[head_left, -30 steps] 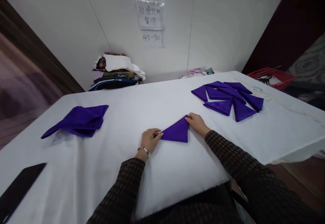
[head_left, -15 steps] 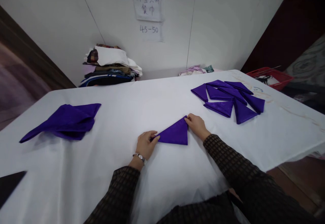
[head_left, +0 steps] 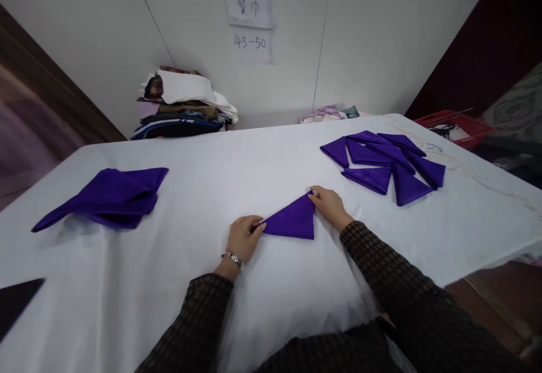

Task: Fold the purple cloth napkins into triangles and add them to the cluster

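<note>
A purple napkin folded into a triangle [head_left: 293,222] lies on the white tablecloth [head_left: 254,164] in front of me. My left hand [head_left: 242,238] pinches its left corner, fingers closed on the cloth. My right hand [head_left: 330,206] pinches the top corner of the same triangle. At the right, several folded purple triangles [head_left: 383,164] lie spread in a fan. To the left sits a loose pile of unfolded purple napkins [head_left: 110,197].
A stack of folded fabrics [head_left: 182,105] rests against the far wall, with smaller cloth scraps [head_left: 328,114] further right. A paper sign [head_left: 249,0] hangs on the wall. A red basket [head_left: 457,126] stands off the table's right. A dark flat object [head_left: 14,302] lies at the near left edge.
Both hands stay pinched on the triangle's corners. The view has shifted a little right and down; the napkin itself has barely moved.
</note>
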{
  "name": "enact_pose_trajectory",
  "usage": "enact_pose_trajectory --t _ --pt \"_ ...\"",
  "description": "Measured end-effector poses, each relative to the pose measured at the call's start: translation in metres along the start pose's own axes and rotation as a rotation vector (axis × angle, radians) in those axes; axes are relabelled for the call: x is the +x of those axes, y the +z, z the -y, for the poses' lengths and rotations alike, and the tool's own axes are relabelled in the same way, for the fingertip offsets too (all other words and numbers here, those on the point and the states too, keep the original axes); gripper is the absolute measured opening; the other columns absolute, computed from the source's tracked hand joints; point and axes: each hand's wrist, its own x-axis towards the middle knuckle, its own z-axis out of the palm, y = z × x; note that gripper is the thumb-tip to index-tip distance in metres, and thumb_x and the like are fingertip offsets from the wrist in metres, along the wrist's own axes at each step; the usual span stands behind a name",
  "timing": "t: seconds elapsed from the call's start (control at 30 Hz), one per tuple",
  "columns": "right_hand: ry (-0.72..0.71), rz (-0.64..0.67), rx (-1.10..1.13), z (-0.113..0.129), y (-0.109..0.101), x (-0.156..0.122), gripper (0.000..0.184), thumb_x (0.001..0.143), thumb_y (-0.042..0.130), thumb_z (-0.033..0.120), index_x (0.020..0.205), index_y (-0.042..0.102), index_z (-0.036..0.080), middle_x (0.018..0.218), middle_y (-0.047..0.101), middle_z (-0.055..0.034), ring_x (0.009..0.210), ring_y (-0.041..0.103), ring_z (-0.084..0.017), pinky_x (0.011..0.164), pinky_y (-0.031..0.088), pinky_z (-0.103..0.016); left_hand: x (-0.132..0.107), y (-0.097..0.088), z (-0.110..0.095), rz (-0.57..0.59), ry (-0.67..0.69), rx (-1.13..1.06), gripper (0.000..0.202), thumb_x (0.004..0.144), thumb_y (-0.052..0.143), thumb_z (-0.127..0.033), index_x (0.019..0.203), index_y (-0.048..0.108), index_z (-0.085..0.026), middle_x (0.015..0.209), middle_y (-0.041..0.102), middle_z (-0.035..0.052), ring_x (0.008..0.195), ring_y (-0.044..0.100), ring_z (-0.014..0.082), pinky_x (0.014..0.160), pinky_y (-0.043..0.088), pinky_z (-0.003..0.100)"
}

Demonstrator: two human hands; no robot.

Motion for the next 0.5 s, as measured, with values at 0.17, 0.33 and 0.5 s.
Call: enact_pose_trajectory --t 0.17,0.33,0.5 --pt "0.003 -0.003 -0.014 0.0007 -0.0006 -0.0002 0.021 0.088 0.049 0.035 0.097 0.066 0.026 0.078 0.068 -0.0015 0.073 0.058 -0.018 0.059 0.031 -0.027 -0.0007 0.0007 0.0002 -0.016 0.007 0.013 0.019 0.075 0.06 -0.035 0.087 0.067 -0.024 0.081 0.068 0.0012 0.084 0.061 0.0198 0.086 0.046 0.037" --pt "0.034 -0.006 -0.081 0.0034 -0.0021 0.0011 0.022 0.089 0.048 0.035 0.095 0.065 0.023 0.08 0.068 -0.0035 0.074 0.058 -0.019 0.059 0.031 -0.027 -0.0013 -0.0004 -0.0029 -0.034 -0.011 0.07 0.017 0.075 0.059 -0.034 0.087 0.067 -0.024 0.08 0.069 0.0006 0.085 0.061 0.0196 0.087 0.045 0.038" --pt "0.055 0.017 -0.149 0.0053 -0.0026 0.001 0.024 0.09 0.044 0.035 0.097 0.064 0.023 0.085 0.069 -0.0034 0.078 0.06 -0.019 0.061 0.032 -0.026 -0.0011 -0.0017 -0.0066 -0.028 -0.022 0.087 0.016 0.077 0.057 -0.031 0.086 0.067 -0.022 0.077 0.068 0.0 0.083 0.06 0.0182 0.086 0.044 0.037"
